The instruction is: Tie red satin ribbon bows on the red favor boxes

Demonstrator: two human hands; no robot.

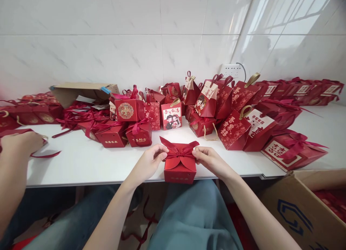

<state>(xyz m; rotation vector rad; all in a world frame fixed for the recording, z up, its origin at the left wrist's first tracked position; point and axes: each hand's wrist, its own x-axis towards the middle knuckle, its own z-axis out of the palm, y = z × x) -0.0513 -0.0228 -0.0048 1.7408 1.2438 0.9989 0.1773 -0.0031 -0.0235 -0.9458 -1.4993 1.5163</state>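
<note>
- White, smooth, flat table (78,167): spanned across view; clock is centred on the small, squarish, red card box (180,175) at its front edge, top w/ a shiny, narrow, red fabric ribbon (180,153).
- Red, printed card gift boxes (114,135), some w/ bows or loop handles: grouped on tabletop, approx. 10 to 2 o'clock.
- Brown, open-topped cardboard carton (286,206) w/ blue mark: set at 4 o'clock; red items seen inside.
- Small box: prob. v. light, walls stiff but easily dented if squeezed; best held low by opp. sides. Curved top flaps likely to be sprung up if ribbon's loosened. Contents can't be told.
- L hand (147,161), 9–10 o'clock: thumb & fingers closed in a pinch on ribbon's L side.
- R hand (212,161), 2–3 o'clock: likewise pinched on R side.
- Another person's hand (20,147), 9 o'clock, well apart: grip unclear.
- Ribbon: tied over box's top centre, ends spread to 11 & 1 o'clock. Prob. soft, limp, slippery; best pinched near knot, w/ even pull so box isn't tipped.
</note>
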